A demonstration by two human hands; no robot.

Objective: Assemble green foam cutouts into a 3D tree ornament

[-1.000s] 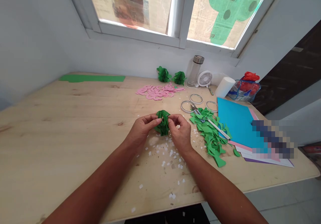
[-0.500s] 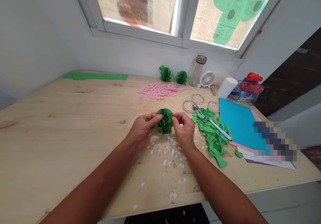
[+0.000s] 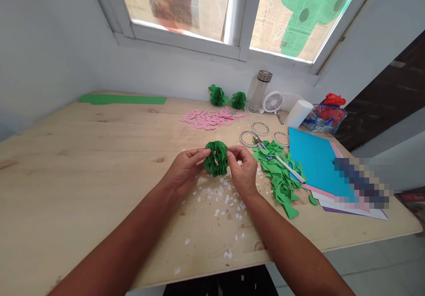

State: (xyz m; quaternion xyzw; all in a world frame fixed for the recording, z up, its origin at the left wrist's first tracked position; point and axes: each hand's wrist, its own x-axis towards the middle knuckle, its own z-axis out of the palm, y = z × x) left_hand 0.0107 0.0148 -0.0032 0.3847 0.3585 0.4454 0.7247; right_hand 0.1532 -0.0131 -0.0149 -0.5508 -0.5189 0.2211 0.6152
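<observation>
Between my hands is a green layered paper ornament (image 3: 217, 165), its folds fanned out like a honeycomb with small gaps between the layers. My left hand (image 3: 187, 165) pinches its left edge between thumb and fingers. The right edge is gripped by my right hand (image 3: 243, 165), thumb against fingertips. Small white paper bits (image 3: 229, 198) lie scattered on the table beneath and in front of it. Two similar green paper ornaments (image 3: 217, 96) stand at the back by the wall. A heap of pink paper cutouts (image 3: 209, 119) lies in front of them.
Green scraps (image 3: 280, 181) lie to the right, with scissors (image 3: 259, 143) and a white pen (image 3: 288, 168) on them. Nearby are tape rolls (image 3: 260, 128), blue paper (image 3: 312, 163), a glass bottle (image 3: 260, 92), a small fan (image 3: 272, 101) and a white roll (image 3: 299, 113). A green strip (image 3: 122, 99) lies back left.
The green paper ornament's folds are spread wider, and my left hand has shifted slightly left. My right hand keeps its pinch. The whole view has shifted slightly.
</observation>
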